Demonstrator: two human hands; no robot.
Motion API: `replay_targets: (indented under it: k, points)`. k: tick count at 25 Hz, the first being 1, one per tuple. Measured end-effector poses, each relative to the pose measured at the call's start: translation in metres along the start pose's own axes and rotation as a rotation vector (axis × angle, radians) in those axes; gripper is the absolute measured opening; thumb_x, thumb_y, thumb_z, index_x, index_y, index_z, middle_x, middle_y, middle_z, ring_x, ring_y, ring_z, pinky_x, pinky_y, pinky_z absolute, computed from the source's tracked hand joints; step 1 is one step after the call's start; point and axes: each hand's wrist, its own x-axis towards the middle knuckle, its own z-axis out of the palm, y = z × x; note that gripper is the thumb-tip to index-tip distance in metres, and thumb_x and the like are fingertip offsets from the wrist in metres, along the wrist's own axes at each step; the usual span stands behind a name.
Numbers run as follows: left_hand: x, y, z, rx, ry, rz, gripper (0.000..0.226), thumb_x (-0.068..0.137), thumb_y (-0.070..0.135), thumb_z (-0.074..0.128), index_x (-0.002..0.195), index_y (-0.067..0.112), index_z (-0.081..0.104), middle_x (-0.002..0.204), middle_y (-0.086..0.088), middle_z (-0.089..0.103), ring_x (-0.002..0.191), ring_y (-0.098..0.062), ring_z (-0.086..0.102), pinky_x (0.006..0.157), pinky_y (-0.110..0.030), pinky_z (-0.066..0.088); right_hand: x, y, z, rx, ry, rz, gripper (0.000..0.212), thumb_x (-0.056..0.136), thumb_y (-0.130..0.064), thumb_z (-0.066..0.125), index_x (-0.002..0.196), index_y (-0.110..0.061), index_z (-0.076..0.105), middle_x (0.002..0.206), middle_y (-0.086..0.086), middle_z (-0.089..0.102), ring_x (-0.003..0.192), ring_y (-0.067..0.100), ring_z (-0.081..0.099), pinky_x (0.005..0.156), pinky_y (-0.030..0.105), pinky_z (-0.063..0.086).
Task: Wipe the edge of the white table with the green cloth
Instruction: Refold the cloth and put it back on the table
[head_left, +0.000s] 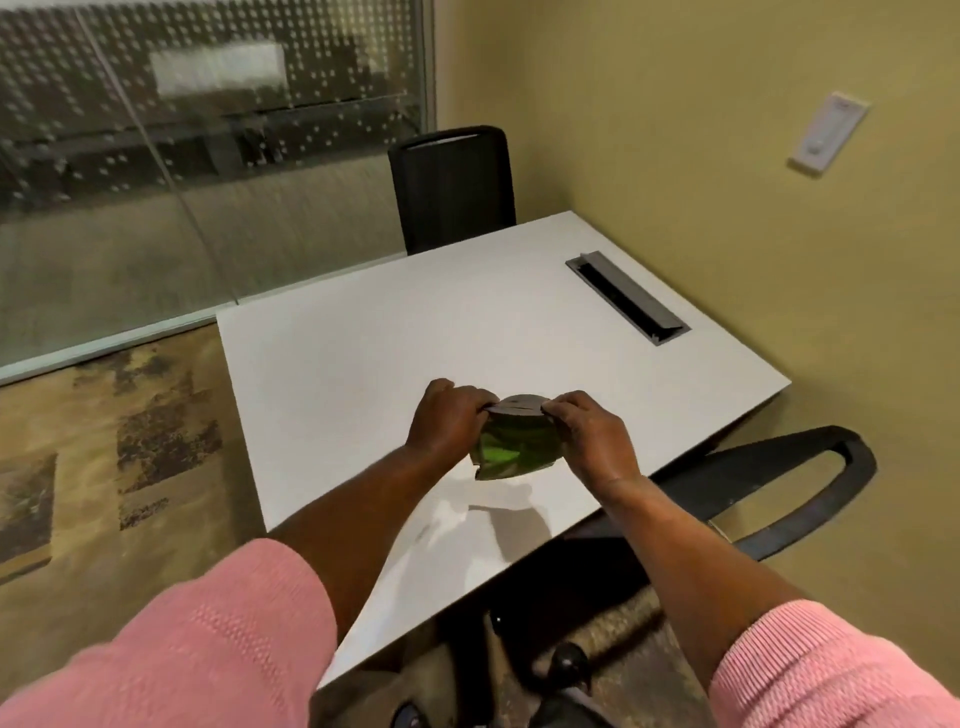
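Observation:
Both hands hold the green cloth (511, 448) above the middle of the white table (363, 353). My left hand (449, 418) pinches its upper left edge and my right hand (589, 434) pinches its upper right edge. The cloth hangs folded between them, its top edge stretched flat, and casts a shadow on the tabletop below. The table's left edge runs along the carpet side and its near edge passes under my forearms.
A grey cable hatch (628, 296) is set into the table's far right. One black chair (454, 187) stands at the far end, another black chair (779, 483) at the right side. A glass wall stands at the left and a yellow wall at the right.

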Motion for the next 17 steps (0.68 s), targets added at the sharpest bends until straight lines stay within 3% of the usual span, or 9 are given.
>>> replay_targets:
  k: [5, 9, 12, 17]
  points:
    - [0.074, 0.054, 0.013, 0.007, 0.003, 0.083, 0.034, 0.097, 0.031, 0.047, 0.115, 0.033, 0.076, 0.111, 0.009, 0.078, 0.125, -0.039, 0.047, 0.094, -0.033, 0.034, 0.036, 0.050, -0.050, -0.001, 0.129, -0.002, 0.046, 0.078, 0.002, 0.077, 0.119, -0.018, 0.075, 0.115, -0.002, 0.070, 0.098, 0.025, 0.069, 0.083, 0.031, 0.060]
    - [0.137, 0.102, 0.045, 0.007, 0.037, 0.100, 0.026, 0.097, 0.024, 0.060, 0.116, 0.030, 0.078, 0.113, 0.005, 0.079, 0.129, -0.042, 0.046, 0.099, -0.037, 0.037, 0.065, 0.114, -0.085, 0.031, 0.189, -0.033, 0.038, 0.081, 0.001, 0.076, 0.116, -0.013, 0.077, 0.111, 0.003, 0.072, 0.094, 0.028, 0.071, 0.081, 0.036, 0.061]
    - [0.179, 0.132, 0.079, 0.020, 0.002, 0.103, 0.025, 0.097, 0.025, 0.062, 0.118, 0.029, 0.077, 0.114, 0.005, 0.079, 0.131, -0.042, 0.045, 0.103, -0.038, 0.038, 0.083, 0.168, -0.101, 0.048, 0.203, 0.002, 0.037, 0.081, 0.002, 0.074, 0.115, -0.012, 0.077, 0.109, 0.002, 0.073, 0.093, 0.027, 0.071, 0.081, 0.031, 0.058]
    - [0.242, 0.181, 0.142, -0.002, -0.045, 0.112, 0.027, 0.094, 0.021, 0.065, 0.117, 0.027, 0.078, 0.110, 0.001, 0.079, 0.124, -0.042, 0.049, 0.094, -0.031, 0.037, 0.106, 0.259, -0.118, 0.068, 0.217, 0.042, 0.027, 0.087, -0.005, 0.078, 0.113, -0.011, 0.077, 0.107, 0.002, 0.074, 0.090, 0.026, 0.072, 0.080, 0.027, 0.056]
